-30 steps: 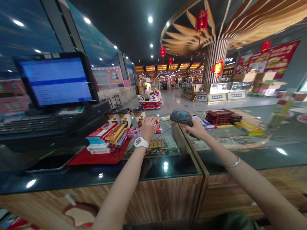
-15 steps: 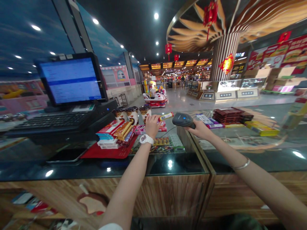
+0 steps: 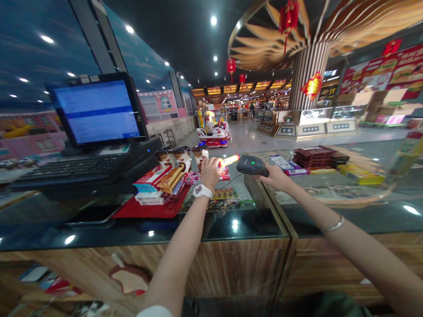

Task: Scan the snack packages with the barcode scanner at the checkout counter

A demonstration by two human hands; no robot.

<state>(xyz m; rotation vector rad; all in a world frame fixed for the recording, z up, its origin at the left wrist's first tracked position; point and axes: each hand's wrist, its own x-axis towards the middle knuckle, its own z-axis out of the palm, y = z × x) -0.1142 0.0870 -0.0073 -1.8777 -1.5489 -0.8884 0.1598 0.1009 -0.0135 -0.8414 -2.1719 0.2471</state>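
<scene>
A slim yellow snack bar with red ends (image 3: 228,160) is held above the glass counter, tilted with its far end raised toward two o'clock. At three o'clock from it, just beside, a dark grey handheld barcode scanner (image 3: 252,165) is held nearly level, its rounded head turned toward the bar at nine o'clock. A small green light is lit on the scanner's top.

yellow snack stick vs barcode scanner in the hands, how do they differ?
The snack stick is thin, yellow with a red end; the barcode scanner is bulky, dark grey, with a green light on top. The left hand pinches the stick by one end; the right hand wraps the scanner's handle. Both are held above the glass counter, the scanner head next to the stick.
</scene>
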